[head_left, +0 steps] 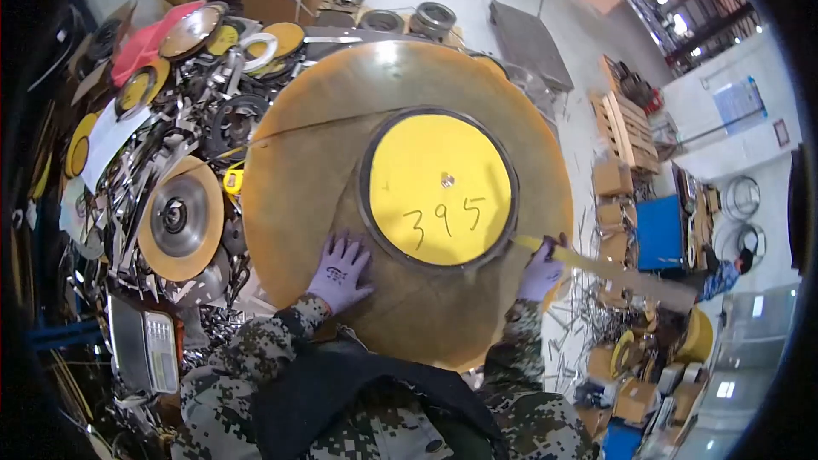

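Note:
A large round amber-brown disc (298,196) lies in front of me. On it sits a smaller yellow round disc (426,153) with a dark rim and handwritten marks. My left hand (341,277), in a light purple glove, rests on the large disc near its lower left, fingers spread. Beyond the yellow disc's lower right, my gloved right hand (540,273) closes on a long, flat yellowish strip (588,264). The strip runs from the yellow disc's rim out past the large disc's right edge. A thin dark strap or line crosses the large disc at upper left.
A yellow tape measure (233,181) sits by the disc's left edge. Metal strips and scraps (162,149), a rimmed metal disc (181,220) and a digital scale (143,345) crowd the left. Right stand a wooden pallet (626,132), cardboard boxes (612,177) and another person (724,277).

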A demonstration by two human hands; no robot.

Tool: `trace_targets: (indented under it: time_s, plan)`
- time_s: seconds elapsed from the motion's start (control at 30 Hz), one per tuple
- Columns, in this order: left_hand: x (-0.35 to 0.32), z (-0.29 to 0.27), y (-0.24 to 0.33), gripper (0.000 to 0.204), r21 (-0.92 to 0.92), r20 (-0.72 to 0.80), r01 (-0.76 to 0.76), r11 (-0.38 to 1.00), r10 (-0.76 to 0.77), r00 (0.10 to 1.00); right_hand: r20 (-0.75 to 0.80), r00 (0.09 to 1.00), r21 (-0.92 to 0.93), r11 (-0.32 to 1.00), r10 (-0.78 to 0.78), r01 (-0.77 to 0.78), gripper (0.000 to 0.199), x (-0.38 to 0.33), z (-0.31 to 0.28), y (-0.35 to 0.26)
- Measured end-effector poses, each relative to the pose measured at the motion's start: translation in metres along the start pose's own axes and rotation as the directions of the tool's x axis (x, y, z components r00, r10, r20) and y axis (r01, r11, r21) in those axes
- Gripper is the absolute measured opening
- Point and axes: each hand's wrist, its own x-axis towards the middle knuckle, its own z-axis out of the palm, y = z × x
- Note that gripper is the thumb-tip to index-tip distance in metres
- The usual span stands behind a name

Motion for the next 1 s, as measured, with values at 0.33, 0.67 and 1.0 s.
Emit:
trace_targets:
  time_s: [0.33, 0.67, 1.0]
  plan:
    - [-0.003, -0.002, -0.003, 0.074, -0.193, 0.02, 0.055, 0.98, -0.052, 0.998, 0.313, 0.927, 0.258, 0.921, 0.206, -0.292, 0.017, -0.089, -0.07, -0.089]
    - [-0.057, -0.027, -0.036, 0.071, -0.328, -0.246, -0.039, 0.944, -0.046, 0.968, 0.303, 0.824, 0.504, 0.654, 0.479, -0.565, 0.027, -0.109, -0.112, -0.106]
    - [-0.257, 0.002, -0.161, 0.026, -0.407, -0.48, 0.414, 0.814, -0.576, 0.661, 0.471, 0.624, 0.17, 0.63, 0.624, -0.758, 0.033, -0.255, -0.08, -0.052]
